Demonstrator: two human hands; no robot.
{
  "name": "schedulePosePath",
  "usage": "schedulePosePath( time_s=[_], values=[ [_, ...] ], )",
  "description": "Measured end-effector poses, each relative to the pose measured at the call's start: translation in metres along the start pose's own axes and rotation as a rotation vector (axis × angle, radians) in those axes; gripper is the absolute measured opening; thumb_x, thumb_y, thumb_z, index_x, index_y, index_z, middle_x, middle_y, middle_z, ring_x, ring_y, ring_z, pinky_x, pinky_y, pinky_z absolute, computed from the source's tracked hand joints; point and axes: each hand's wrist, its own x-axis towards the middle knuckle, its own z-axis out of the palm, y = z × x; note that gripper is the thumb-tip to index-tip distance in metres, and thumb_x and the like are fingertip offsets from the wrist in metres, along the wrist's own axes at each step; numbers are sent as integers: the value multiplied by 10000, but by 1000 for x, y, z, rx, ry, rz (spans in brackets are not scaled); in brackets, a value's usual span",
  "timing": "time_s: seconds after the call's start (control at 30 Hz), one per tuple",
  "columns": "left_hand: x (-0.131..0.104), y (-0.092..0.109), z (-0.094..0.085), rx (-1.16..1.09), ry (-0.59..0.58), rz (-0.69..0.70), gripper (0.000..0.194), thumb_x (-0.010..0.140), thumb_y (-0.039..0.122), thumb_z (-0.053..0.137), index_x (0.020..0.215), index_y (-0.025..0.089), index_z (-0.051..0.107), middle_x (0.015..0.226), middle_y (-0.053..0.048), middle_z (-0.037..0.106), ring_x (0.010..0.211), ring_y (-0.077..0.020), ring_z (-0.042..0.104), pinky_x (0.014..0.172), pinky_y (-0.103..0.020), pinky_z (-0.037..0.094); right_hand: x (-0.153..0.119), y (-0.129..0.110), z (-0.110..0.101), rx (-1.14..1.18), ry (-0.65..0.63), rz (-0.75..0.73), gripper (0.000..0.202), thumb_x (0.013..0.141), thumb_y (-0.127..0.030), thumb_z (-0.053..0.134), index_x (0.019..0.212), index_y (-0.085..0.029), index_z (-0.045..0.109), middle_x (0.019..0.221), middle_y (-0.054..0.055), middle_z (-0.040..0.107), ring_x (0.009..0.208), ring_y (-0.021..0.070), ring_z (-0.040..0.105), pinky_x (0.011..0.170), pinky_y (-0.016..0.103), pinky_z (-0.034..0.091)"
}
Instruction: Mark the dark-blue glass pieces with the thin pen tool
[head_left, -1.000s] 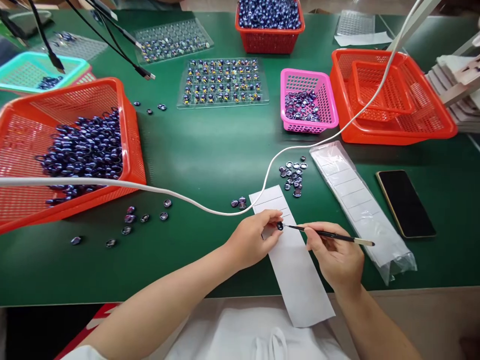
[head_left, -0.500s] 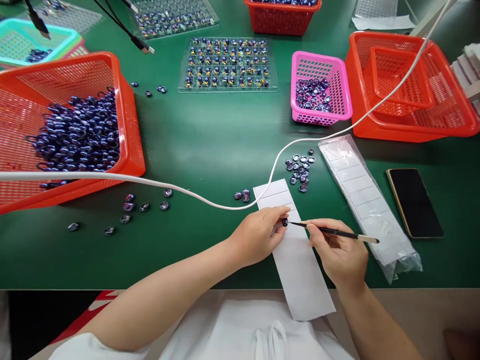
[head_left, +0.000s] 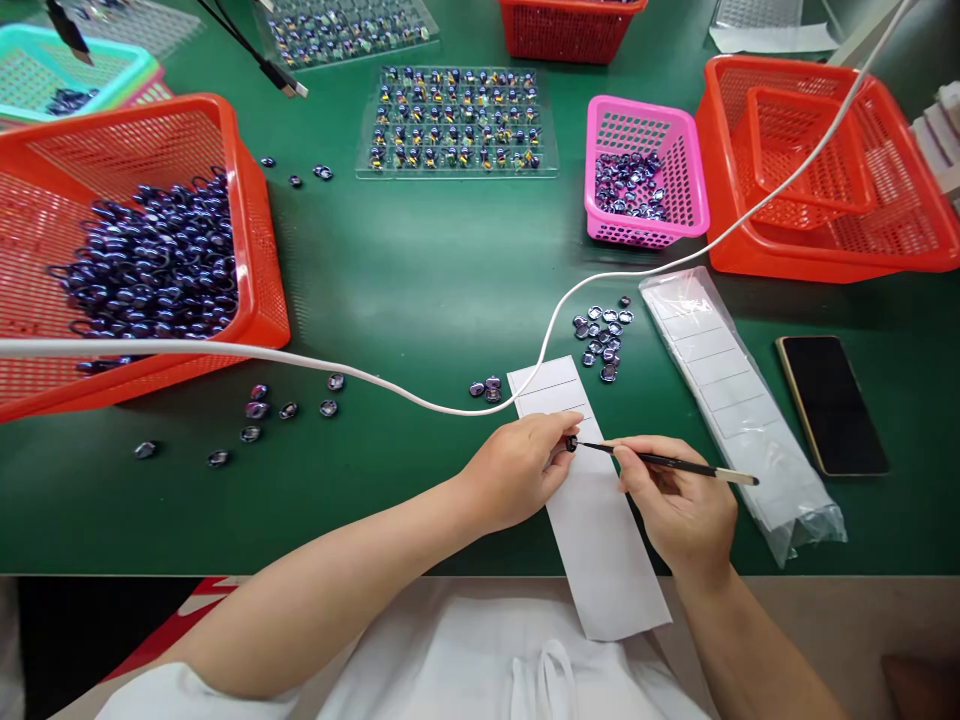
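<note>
Between the thumb and fingers of my left hand [head_left: 517,468] is a small dark shiny piece [head_left: 571,443], pinched above a white paper strip [head_left: 600,540]. My right hand [head_left: 679,505] is closed round a thin black brush [head_left: 667,461] with a pale end, held like a pen. Its fine tip points left and meets or nearly meets the dark piece; contact is too small to tell. The paper strip has ruled lines at its far end and hangs over the table's front edge. Small dark metallic pieces [head_left: 602,340] lie loose beyond the paper, and a few more sit by its left corner.
An orange basket [head_left: 259,240] of dark looped pieces stands left. Behind are a clear tray [head_left: 457,172] of small figures, a pink basket [head_left: 686,165] and an orange basket [head_left: 817,262]. A white cable [head_left: 375,383] crosses the table. Bagged strips [head_left: 739,400] and a phone [head_left: 831,405] lie right.
The view has shifted very slightly. Both hands keep the same hold, with the brush tip still at the dark piece; nothing else has visibly moved.
</note>
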Motion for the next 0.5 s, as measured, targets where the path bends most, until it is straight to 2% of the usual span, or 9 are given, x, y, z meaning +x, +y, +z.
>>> schedulePosePath(
  time_s=[0.5],
  values=[
    [1,0,0,9,1,3,360,905,116,517,1260,172,526,1048,-74,742,927,-198,726,814,-340,606,1,-2,1,-42,-3,-48,58,908,-262,694,929,-222,730,820,19,745,559,135,672,541,257,583]
  ],
)
